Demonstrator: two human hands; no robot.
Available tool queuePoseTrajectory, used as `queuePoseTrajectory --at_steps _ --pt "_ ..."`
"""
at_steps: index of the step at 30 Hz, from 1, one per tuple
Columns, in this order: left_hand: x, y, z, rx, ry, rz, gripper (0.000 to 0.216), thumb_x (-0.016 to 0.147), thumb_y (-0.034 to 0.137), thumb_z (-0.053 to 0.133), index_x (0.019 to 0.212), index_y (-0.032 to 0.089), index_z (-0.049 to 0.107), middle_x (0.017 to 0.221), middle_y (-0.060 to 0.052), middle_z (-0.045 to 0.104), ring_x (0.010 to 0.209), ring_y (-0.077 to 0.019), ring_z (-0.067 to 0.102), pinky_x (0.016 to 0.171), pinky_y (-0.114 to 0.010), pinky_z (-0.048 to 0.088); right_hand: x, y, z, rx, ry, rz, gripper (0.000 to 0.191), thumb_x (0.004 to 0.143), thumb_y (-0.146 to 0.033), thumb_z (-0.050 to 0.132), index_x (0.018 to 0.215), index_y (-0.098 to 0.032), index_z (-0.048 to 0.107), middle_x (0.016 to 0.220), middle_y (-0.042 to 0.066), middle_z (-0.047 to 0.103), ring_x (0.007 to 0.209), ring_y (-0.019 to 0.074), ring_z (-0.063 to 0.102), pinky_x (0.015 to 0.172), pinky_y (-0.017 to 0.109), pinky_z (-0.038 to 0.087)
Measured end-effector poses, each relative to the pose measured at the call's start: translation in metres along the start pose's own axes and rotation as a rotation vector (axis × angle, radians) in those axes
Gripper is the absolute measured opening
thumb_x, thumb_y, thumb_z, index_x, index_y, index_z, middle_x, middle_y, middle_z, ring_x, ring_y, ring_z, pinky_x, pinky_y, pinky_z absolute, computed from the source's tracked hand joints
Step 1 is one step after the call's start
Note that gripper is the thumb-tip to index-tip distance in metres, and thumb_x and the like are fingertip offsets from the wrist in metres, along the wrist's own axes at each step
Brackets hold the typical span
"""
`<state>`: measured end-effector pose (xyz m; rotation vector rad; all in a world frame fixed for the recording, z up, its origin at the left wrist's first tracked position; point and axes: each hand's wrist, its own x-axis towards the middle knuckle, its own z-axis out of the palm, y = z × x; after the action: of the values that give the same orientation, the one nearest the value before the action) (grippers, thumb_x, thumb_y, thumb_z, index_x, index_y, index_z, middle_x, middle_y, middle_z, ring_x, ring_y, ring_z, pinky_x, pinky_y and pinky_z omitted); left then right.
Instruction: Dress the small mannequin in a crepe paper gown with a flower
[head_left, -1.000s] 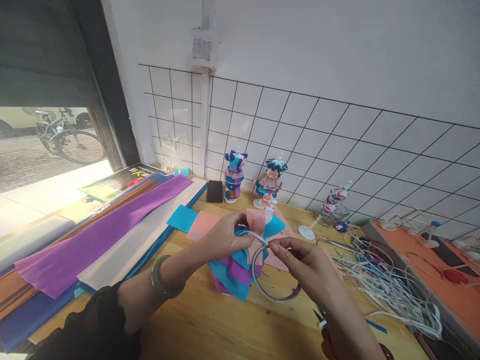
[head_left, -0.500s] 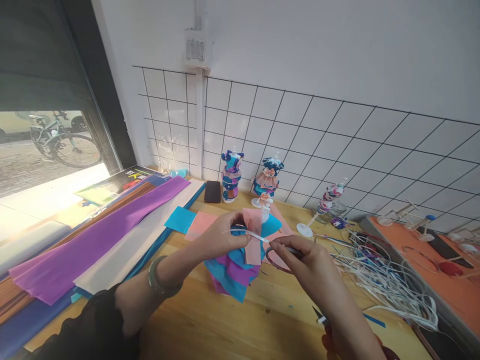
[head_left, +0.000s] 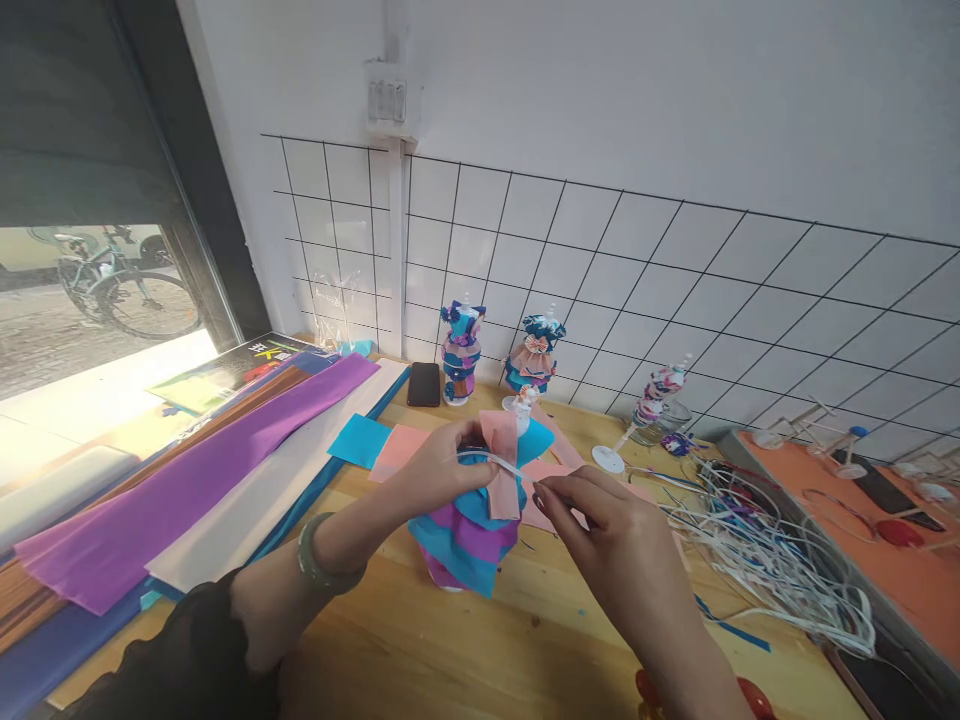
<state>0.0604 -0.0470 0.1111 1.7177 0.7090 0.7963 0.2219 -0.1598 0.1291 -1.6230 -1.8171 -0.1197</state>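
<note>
My left hand is closed around the upper part of a small dress form and pinches a thin white cord there. The cord lies across an upright strip of pink crepe paper. With fingertips together, my right hand grips the cord's other end, just right of the form. Layered blue and purple paper ruffles make a skirt below the hands. The form's white top shows above them; my fingers hide its waist.
Purple crepe paper and other rolls lie at left. A phone and decorated forms stand along the wall grid. At right are a tangle of white cords and an orange tray. Blue and pink paper squares lie behind my left wrist.
The dark-handled, scissors-like tool at my right hand no longer shows. My right fingertips have closed in on the cord, which lies straighter across the pink strip. My left hand has barely moved.
</note>
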Motion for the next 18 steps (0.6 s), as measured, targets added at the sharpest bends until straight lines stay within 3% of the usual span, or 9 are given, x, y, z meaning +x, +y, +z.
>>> queuePoseTrajectory --at_steps 8,18 --pt "0.002 -0.004 -0.002 -0.074 -0.032 0.001 0.018 0.071 0.017 0.060 0.089 0.016 0.059 0.089 -0.002 0.064 0.086 -0.0185 0.061 0.071 -0.028 0.049 0.004 0.010 0.007 -0.043 0.023 0.005 0.019 0.087 -0.026 0.052 0.080 -0.021 0.069 0.075 0.002 0.063 0.061 0.0123 0.058 0.055 0.024 0.038" --pt "0.005 -0.005 -0.004 -0.130 -0.086 0.001 0.028 0.068 0.017 0.061 0.096 0.015 0.061 0.093 -0.003 0.066 0.090 -0.0201 0.061 0.079 -0.031 0.049 0.009 0.018 0.015 0.034 0.009 0.016 0.023 0.089 -0.028 0.048 0.082 -0.020 0.069 0.077 0.004 0.064 0.065 0.0140 0.061 0.057 0.025 0.042"
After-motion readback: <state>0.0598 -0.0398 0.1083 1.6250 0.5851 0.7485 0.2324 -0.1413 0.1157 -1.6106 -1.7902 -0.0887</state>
